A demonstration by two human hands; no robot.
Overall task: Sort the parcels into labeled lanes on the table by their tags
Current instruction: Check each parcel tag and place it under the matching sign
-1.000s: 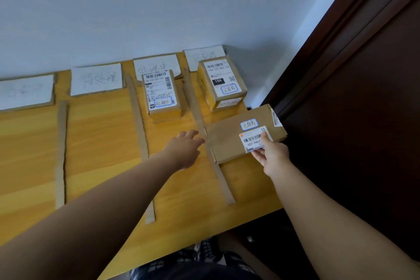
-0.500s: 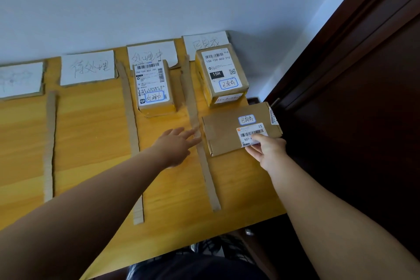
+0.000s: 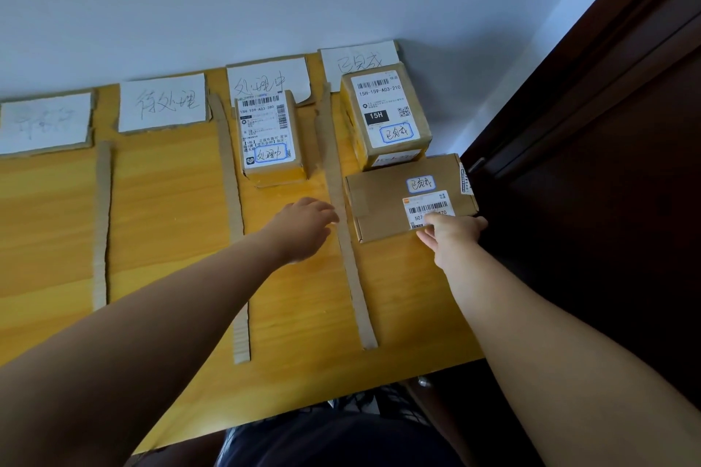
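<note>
The flat brown parcel (image 3: 383,201) has come off the right-hand divider strip (image 3: 343,239) it overlapped a second ago. It now lies level on the table (image 3: 170,220) just right of that strip. The right hand (image 3: 451,235) pinches its near edge, thumb on the barcode label. Left of the strip the left hand (image 3: 303,227) is spread loose and holds nothing, its fingertips close to the strip. Right of the strip and farther back stands a taller taped box (image 3: 383,114). Another box (image 3: 269,136) sits left of the strip.

Head-worn view, steeply down onto table (image 3: 182,239)
</note>
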